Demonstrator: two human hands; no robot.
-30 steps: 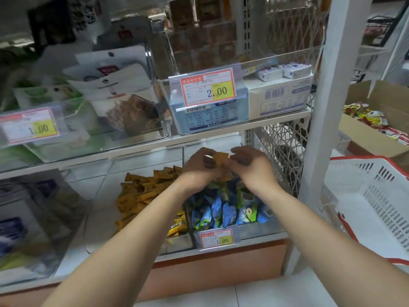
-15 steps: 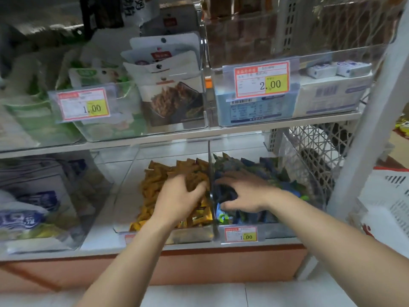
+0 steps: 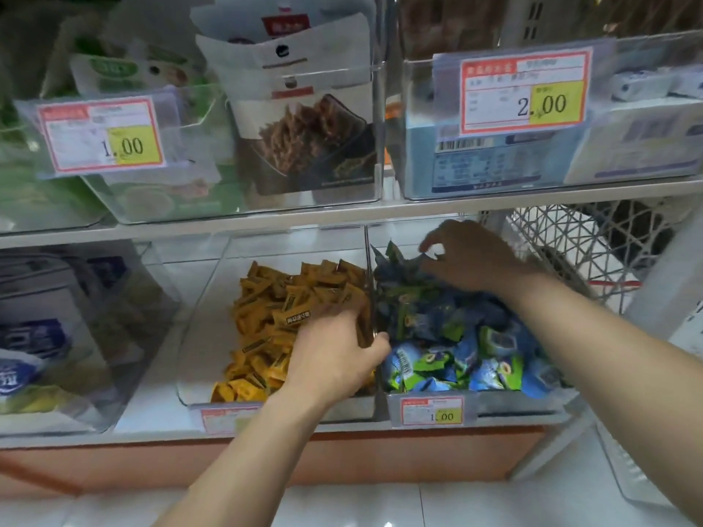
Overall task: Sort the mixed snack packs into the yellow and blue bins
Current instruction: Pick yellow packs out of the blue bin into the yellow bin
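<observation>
While the left hand reaches into the yellow packs in their clear bin, thumb hooked over the divider, the right hand curls over the blue packs in the neighbouring bin — whether either hand grips one, I cannot tell.

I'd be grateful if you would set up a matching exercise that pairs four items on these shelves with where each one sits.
Things:
1. yellow packs
2. blue-green packs
3. 2.00 price tag
4. white pouches

Places:
A. bottom row, right of the clear divider
B. top row, middle
C. bottom row, left of that divider
D. top row, right

Pairs: 1-C, 2-A, 3-D, 4-B
</observation>
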